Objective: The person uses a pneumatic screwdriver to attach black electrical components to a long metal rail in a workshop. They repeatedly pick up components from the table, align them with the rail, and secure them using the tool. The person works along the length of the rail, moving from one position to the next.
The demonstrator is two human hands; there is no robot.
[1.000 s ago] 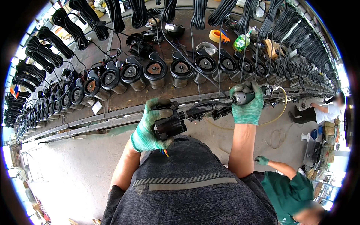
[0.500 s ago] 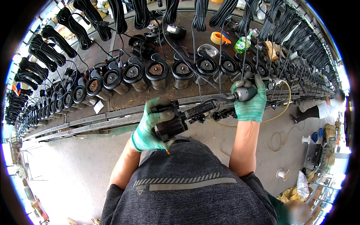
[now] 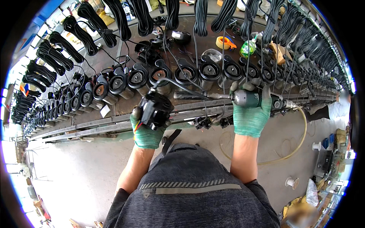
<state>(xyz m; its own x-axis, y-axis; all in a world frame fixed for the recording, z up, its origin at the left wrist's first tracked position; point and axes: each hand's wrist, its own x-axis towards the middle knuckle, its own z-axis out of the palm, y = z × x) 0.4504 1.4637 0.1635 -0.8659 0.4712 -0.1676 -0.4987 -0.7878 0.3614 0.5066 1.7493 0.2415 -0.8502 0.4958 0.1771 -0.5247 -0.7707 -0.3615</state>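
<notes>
While the dark grey knit top (image 3: 190, 190) fills the bottom of the view, both forearms reach up from it in green knit gloves with that grippy woven texture. Left hand (image 3: 146, 131) has its fingers curled tight around a chunky black motor part (image 3: 155, 108), roundish plastic housing, with red and yellow wires poking out by the palm and a black cable running off the top. It's held up just in front of the metal rail (image 3: 114, 123), a bit left of centre. Right hand (image 3: 251, 116) is clamped around a green power screwdriver (image 3: 247, 98), cylindrical body lying sideways, its thin metal shaft pointing left toward the motor part without quite reaching it. A yellowish hose (image 3: 300, 136) loops down from the tool's right end over the concrete floor (image 3: 76, 171).

Past the rail there's a long curved row of the same black round housings (image 3: 197, 72), openings facing up, packed side by side on the bench. Behind those, bundles of coiled black cable (image 3: 87, 22) hang in a line, and some strands drop right in front of the housings. A tape roll (image 3: 224, 42) and a green bottle (image 3: 249, 47) sit further back.
</notes>
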